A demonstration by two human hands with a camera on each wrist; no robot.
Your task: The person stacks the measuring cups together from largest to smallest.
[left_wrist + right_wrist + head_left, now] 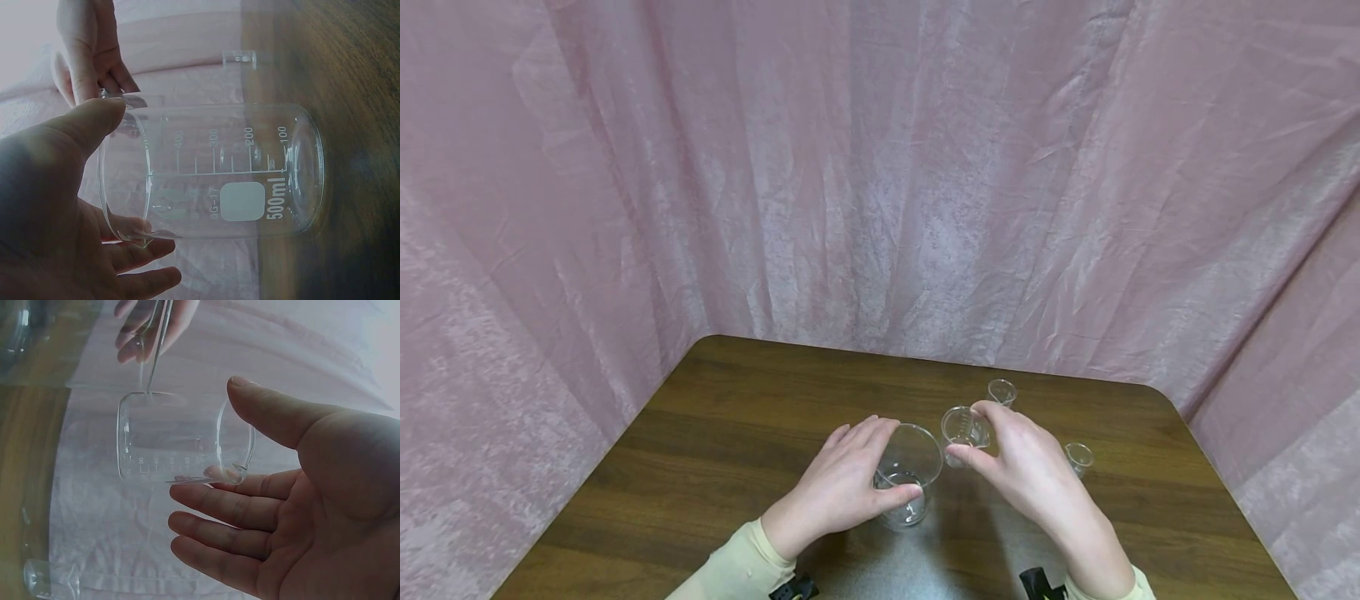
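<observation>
A large clear glass beaker, marked 500ml in the left wrist view, stands upright on the table. Near its rim, my left hand grips it with the thumb on one side and fingers on the other. My right hand holds a smaller glass beaker at its rim between thumb and fingers. This smaller beaker is upright, raised above the table, close to the right of the large one. Whether either contains liquid, I cannot tell.
Two more small glass vessels stand on the brown wooden table: one vessel beyond my right hand, another vessel to its right. Pink curtains hang behind and at both sides.
</observation>
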